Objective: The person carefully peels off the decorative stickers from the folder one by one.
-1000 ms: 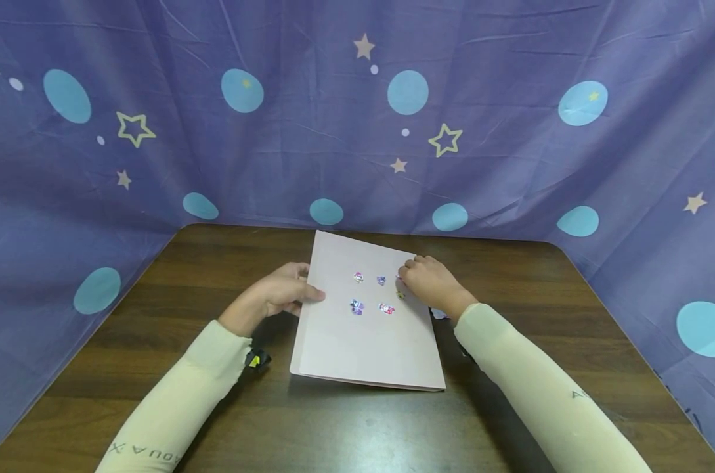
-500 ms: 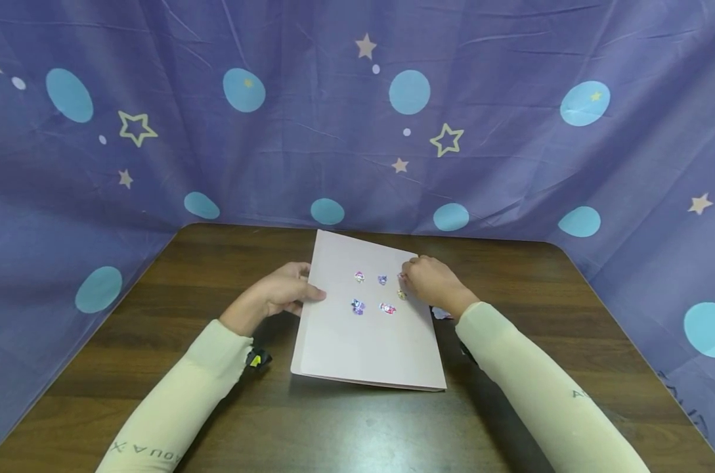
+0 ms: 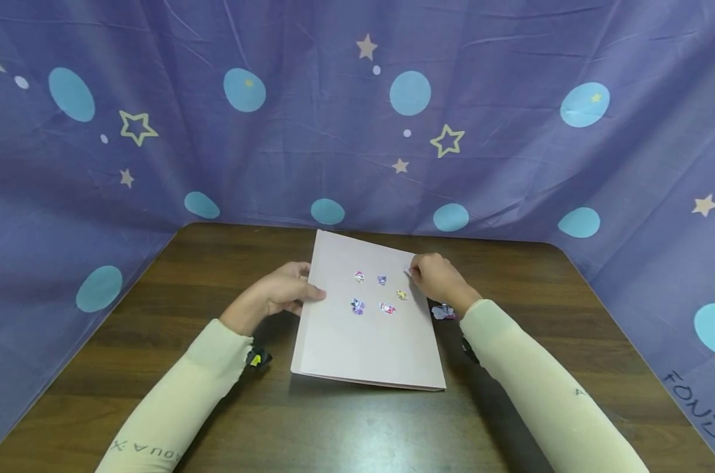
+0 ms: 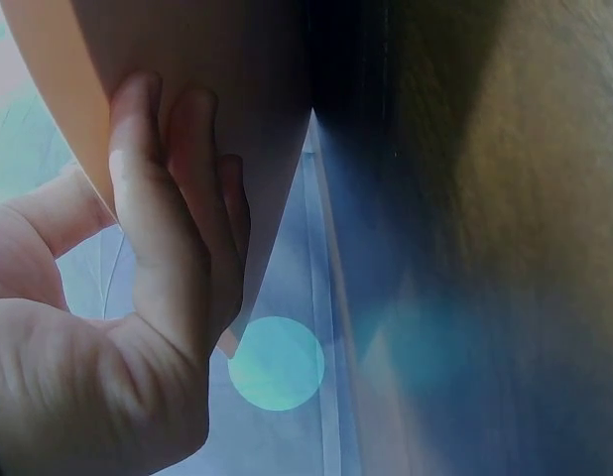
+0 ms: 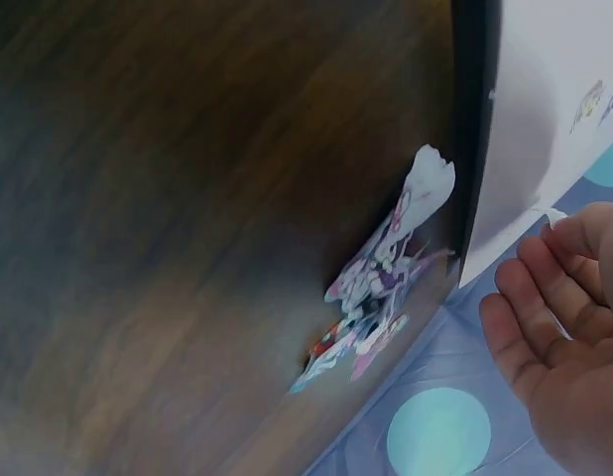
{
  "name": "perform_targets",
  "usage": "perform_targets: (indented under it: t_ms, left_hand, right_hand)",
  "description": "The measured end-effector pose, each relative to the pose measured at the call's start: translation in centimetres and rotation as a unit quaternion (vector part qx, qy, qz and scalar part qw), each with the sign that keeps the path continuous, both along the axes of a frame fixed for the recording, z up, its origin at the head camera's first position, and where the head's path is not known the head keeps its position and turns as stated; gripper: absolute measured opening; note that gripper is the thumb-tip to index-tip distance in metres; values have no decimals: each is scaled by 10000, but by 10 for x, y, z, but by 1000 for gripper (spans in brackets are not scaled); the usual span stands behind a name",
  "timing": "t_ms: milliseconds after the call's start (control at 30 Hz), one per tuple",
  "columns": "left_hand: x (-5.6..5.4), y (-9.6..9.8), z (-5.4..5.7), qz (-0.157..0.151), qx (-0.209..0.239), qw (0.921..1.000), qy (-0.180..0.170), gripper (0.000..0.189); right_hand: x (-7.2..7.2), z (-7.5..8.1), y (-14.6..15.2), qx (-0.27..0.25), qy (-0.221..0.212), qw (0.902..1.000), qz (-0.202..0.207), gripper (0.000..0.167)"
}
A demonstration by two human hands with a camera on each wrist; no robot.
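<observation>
Brown wooden table (image 3: 268, 420) supports your white folder (image 3: 369, 355); your left hand (image 3: 277, 294) grips its left edge, probably steadying it, while your right hand (image 3: 440, 279) pinches a small pale scrap (image 5: 554, 215) near its upper-right edge, character stickers (image 5: 371, 283) just beside, perhaps for easy reach.

The pale yellow-green left sleeve (image 3: 182, 394) carries dark lettering (image 3: 147, 451); beside its cuff (image 3: 233, 335) sits a black wrist device (image 3: 265, 359) with a yellow patch (image 3: 255, 360). The matching right sleeve (image 3: 534, 374) bears a small dark mark (image 3: 580, 392).
</observation>
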State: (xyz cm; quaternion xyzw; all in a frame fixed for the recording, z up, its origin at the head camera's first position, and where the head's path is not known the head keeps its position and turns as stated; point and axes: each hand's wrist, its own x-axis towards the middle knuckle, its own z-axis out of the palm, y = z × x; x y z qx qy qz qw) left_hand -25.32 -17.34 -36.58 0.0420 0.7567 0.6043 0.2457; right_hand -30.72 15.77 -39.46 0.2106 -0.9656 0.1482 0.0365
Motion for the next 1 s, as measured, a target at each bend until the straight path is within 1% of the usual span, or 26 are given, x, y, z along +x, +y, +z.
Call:
perform_targets:
  t_ms: [100,200,367,467,533,700,867,1000]
  left_hand:
    - [0,0,-1,11,5,10000,-22,55]
    - [-1,-1,-3,14,6,10000,-31,56]
    - [-1,-1,-4,-3,16,10000,-15,57]
    - [-1,-1,-3,-14,36,10000,-14,57]
    - [0,-1,-2,-10,31,10000,-7,57]
    - [-1,-1,-1,-30,9,10000,20,57]
    - [-2,0,-2,-42,11,10000,14,57]
    - [-2,0,-2,-39,20,10000,7,58]
  right_hand:
    - [0,0,6,75,79,9999,1,15]
    - [1,2,13,326,288,9990,46,12]
    - [4,5,27,810,518,9954,-31,16]
    - [5,6,35,1092,464,9928,-138,15]
    - [5,6,39,1240,415,9913,-147,12]
    - [7,6,45,1495,215,9885,1,6]
    - [9,2,47,1558,174,9875,168,12]
    - [9,-1,47,1475,199,9887,155,14]
